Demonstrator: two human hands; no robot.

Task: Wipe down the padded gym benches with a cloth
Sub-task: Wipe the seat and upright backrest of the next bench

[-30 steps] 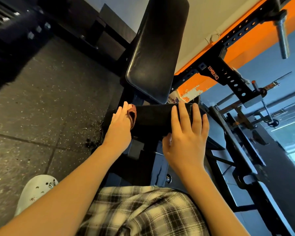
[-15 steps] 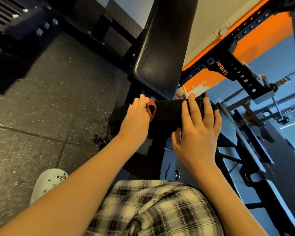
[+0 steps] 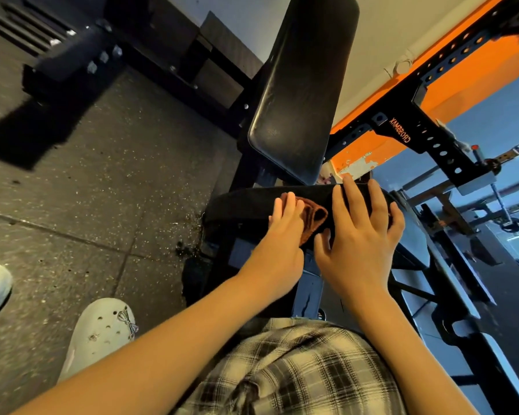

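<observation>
A black padded seat pad (image 3: 240,202) lies in front of me, with the black padded backrest (image 3: 303,94) rising steeply behind it. A folded brown cloth (image 3: 313,218) lies on the seat pad. My left hand (image 3: 282,235) presses the cloth with straight fingers, covering its left part. My right hand (image 3: 363,235) rests flat on the right half of the seat pad, fingers spread, thumb close to the cloth.
A black rack upright (image 3: 426,139) with holes runs at the right, in front of an orange beam (image 3: 468,73). Black frame bars (image 3: 462,295) lie at the lower right. Speckled rubber floor (image 3: 87,181) spreads to the left, with my white clog (image 3: 99,333) on it.
My left hand has slid the cloth rightward along the seat pad, from its left end to near the middle, close to my right hand. The right hand has stayed on the pad.
</observation>
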